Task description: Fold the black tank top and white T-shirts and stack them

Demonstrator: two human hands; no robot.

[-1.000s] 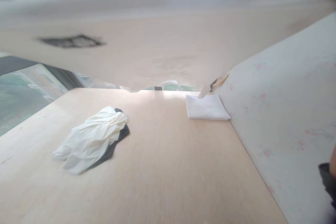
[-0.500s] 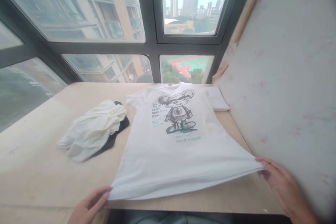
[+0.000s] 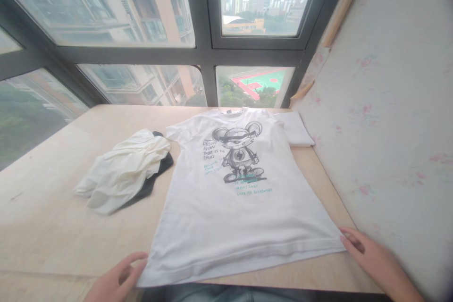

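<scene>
A white T-shirt point(image 3: 219, 226) lies spread on the wooden tabletop point(image 3: 46, 226), its collar toward the window and its hem toward me. A grey cartoon mouse and black and green lettering are printed on its front. My left hand point(image 3: 118, 276) pinches the bottom left corner of the hem, at the table's near edge. At the bottom right corner, my right hand point(image 3: 371, 255) grips the hem between thumb and fingers. The hem now rests low, close to the wood.
Left of the shirt lies a crumpled cream cloth point(image 3: 123, 170) over a black one point(image 3: 164, 163). A window with dark frames point(image 3: 208, 52) borders the table's far side. A floral-papered wall point(image 3: 396, 118) runs along the right.
The raised hem has come down and lies flatter, with the right corner lower and the left corner nearer me. Both hands keep hold. The view has shifted slightly.
</scene>
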